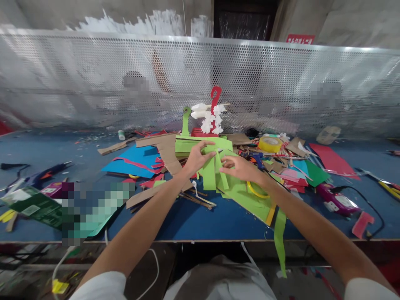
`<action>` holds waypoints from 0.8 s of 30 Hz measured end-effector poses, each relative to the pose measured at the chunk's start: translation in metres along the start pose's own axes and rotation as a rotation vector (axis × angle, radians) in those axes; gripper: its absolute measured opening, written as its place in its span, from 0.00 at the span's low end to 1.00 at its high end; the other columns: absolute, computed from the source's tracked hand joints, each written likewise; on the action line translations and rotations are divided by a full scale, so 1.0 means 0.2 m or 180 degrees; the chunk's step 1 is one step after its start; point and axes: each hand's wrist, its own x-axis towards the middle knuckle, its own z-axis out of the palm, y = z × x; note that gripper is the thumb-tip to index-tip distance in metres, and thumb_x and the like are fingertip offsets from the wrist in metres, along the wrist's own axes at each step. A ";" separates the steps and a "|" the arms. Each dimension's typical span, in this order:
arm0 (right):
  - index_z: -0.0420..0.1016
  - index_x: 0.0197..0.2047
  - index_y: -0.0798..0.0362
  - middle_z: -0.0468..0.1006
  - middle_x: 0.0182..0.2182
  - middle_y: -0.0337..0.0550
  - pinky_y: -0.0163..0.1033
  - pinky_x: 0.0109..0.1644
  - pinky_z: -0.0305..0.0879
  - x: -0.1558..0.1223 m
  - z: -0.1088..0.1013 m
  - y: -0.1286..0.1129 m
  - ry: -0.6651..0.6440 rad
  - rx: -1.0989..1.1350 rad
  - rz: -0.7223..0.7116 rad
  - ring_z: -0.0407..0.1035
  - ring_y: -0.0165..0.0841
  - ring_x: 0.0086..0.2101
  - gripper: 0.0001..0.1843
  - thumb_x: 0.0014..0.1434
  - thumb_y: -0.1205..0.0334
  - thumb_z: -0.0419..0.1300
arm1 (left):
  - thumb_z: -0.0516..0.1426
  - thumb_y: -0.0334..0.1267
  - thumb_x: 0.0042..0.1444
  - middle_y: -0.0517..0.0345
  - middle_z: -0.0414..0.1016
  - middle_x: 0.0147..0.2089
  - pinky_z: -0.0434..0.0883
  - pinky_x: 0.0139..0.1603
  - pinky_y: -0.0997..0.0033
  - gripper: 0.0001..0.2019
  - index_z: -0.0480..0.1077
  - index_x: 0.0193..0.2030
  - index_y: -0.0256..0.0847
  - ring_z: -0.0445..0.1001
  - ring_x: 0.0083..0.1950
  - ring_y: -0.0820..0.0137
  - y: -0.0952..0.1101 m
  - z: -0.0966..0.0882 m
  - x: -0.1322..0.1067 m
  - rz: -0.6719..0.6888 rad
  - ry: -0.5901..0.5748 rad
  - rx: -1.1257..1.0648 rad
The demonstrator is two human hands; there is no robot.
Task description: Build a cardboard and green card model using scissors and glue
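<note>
My left hand [198,158] is over a pile of light-green paper, its thumb and fingers closed around the top of a folded green paper piece [209,177]. A narrow green strip [221,170] slants down between both hands. My right hand [239,167] is just right of that strip, fingers curled but apart, the fingertips close to it; whether they touch it I cannot tell. Under the right hand lies a large green sheet [246,198]. More green paper [186,144] lies flat behind the left hand. What is inside the left grip is partly hidden.
Behind stand a red hooked stand [215,100] with white flowers and a green hooked piece [186,121]. Around lie blue paper [134,160], cardboard strips [168,152], yellow tape [270,144], scissors [387,185] and a glue gun [50,173]. A perforated metal panel [93,83] closes the back.
</note>
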 end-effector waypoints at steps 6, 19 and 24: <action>0.73 0.36 0.53 0.83 0.33 0.44 0.39 0.39 0.68 0.07 0.01 0.04 0.0159 0.1177 -0.0258 0.74 0.33 0.32 0.18 0.58 0.47 0.70 | 0.69 0.47 0.50 0.55 0.79 0.45 0.73 0.41 0.69 0.21 0.75 0.48 0.41 0.77 0.40 0.68 0.03 -0.05 0.03 -0.0245 0.0068 -0.0585; 0.82 0.44 0.53 0.81 0.29 0.42 0.38 0.32 0.71 0.06 -0.15 0.32 0.0882 0.0643 -0.0049 0.73 0.33 0.24 0.14 0.63 0.52 0.65 | 0.66 0.51 0.61 0.54 0.76 0.46 0.70 0.41 0.72 0.26 0.70 0.61 0.41 0.75 0.41 0.69 0.06 -0.19 0.01 -0.0607 -0.3071 0.0169; 0.86 0.52 0.54 0.86 0.49 0.53 0.43 0.56 0.71 0.05 -0.16 0.30 0.0894 -0.1373 -0.0377 0.80 0.44 0.48 0.17 0.68 0.64 0.57 | 0.64 0.50 0.61 0.50 0.80 0.50 0.70 0.43 0.71 0.19 0.76 0.53 0.41 0.78 0.45 0.63 0.07 -0.14 0.01 -0.0202 -0.3491 0.1211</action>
